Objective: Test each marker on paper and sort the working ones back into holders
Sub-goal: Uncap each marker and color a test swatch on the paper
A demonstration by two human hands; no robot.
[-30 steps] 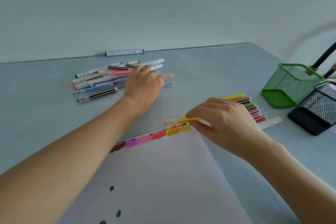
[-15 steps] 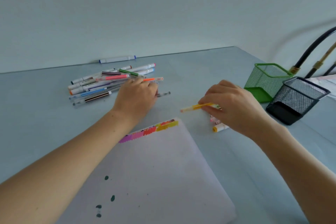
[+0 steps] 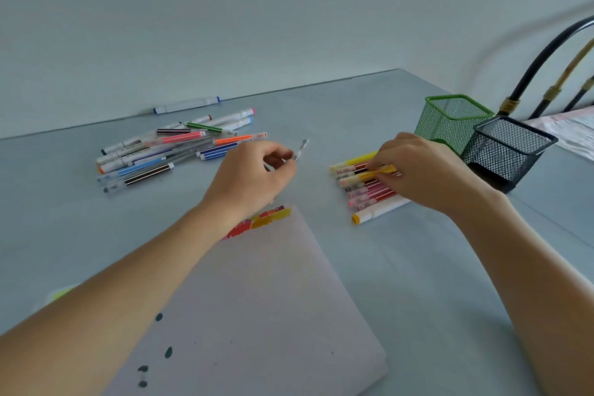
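Sitting against a plain pale wall (image 3: 289,10), a grey-blue table (image 3: 369,100) under soft even light; rising at far right, 1 black curved tube (image 3: 543,55) beside brass-jointed rods (image 3: 565,74).

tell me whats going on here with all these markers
A person is testing markers on a sheet of paper that already carries colour swatches along its top edge. The left hand holds a clear pen just picked from the loose pile. The right hand lays a yellow marker onto a neat row of tested markers. The green holder and black holder look empty.
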